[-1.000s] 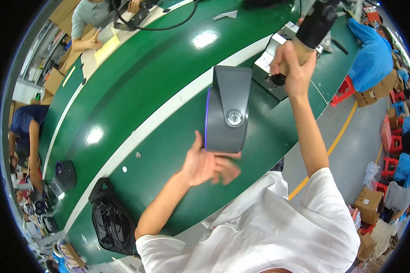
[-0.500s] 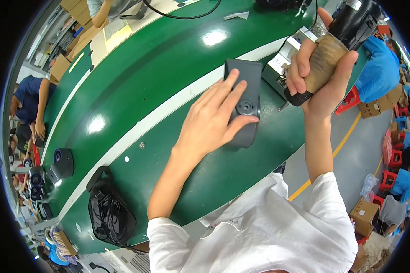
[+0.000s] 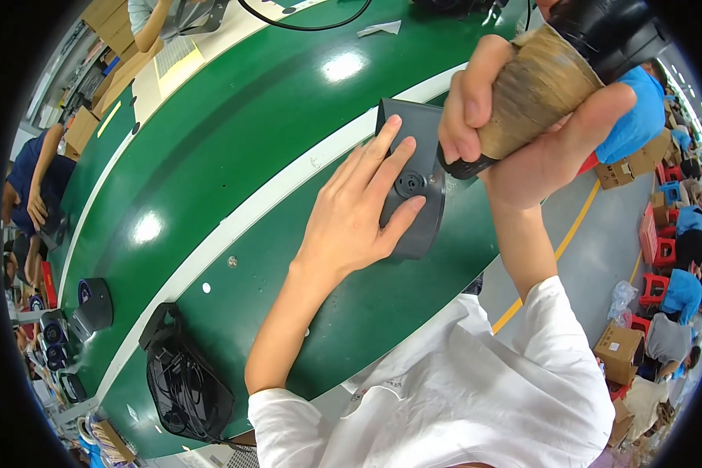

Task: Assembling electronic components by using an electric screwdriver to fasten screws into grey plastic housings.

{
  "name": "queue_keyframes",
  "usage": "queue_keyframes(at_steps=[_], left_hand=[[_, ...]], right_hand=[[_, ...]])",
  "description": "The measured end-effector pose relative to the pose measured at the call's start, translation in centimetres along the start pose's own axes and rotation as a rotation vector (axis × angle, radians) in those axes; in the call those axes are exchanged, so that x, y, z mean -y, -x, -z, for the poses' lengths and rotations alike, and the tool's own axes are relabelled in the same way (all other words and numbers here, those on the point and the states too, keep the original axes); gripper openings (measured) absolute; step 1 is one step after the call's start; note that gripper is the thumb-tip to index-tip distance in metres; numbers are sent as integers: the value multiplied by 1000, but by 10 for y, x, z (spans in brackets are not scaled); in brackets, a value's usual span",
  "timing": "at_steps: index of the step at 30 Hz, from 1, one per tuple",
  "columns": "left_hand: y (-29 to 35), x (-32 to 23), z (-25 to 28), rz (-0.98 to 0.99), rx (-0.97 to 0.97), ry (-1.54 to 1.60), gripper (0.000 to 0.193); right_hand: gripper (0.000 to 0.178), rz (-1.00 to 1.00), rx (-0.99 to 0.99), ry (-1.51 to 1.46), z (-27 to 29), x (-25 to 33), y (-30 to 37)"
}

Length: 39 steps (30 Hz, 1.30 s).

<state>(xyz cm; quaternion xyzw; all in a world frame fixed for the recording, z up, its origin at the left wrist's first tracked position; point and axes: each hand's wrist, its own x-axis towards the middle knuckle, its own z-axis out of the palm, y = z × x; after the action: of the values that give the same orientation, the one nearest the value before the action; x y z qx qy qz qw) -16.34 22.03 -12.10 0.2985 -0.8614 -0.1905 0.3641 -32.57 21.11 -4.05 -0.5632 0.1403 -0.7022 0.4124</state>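
A dark grey plastic housing with a round recessed socket lies on the green workbench in front of me. My left hand rests flat on its left side, fingers stretched out and thumb apart, beside the socket. In my right hand is an electric screwdriver with a brown tape-wrapped grip and black ends, my fingers wrapped round it. It is tilted, its lower end above the housing's right edge. The tip does not show.
A black cased device with a cable lies at the bench's near left. A dark grey unit stands farther left. A white strip runs along the green bench. Other people work at left and right; cardboard boxes stand on the floor.
My right hand has brought the screwdriver left and closer, over the housing's right edge, covering the metallic box behind it. My left hand stays on the housing; the view has shifted slightly.
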Motion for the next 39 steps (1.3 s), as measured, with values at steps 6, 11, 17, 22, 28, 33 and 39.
queue_keyframes(at_steps=[6,11,17,22,28,33,39], left_hand=[[1,-2,-2,28,-4,-3,53],[1,0,-3,4,-12,8,54],[0,0,-4,-4,-38,30,51],[1,7,-8,-42,-75,71,45],[2,4,-8,-15,-80,113,43],[-1,-1,-7,1,-63,67,46],[-1,-35,-5,186,24,13,57]], right_hand=[[91,-130,-18,127,0,0,1],[91,-126,5,105,-1,-6,5],[85,-95,-92,257,-4,-18,8],[82,-66,-24,196,-3,-27,13],[84,-72,29,176,-5,-24,15],[98,-74,63,231,-2,-23,14],[103,-111,-5,-9,-2,-17,20]])
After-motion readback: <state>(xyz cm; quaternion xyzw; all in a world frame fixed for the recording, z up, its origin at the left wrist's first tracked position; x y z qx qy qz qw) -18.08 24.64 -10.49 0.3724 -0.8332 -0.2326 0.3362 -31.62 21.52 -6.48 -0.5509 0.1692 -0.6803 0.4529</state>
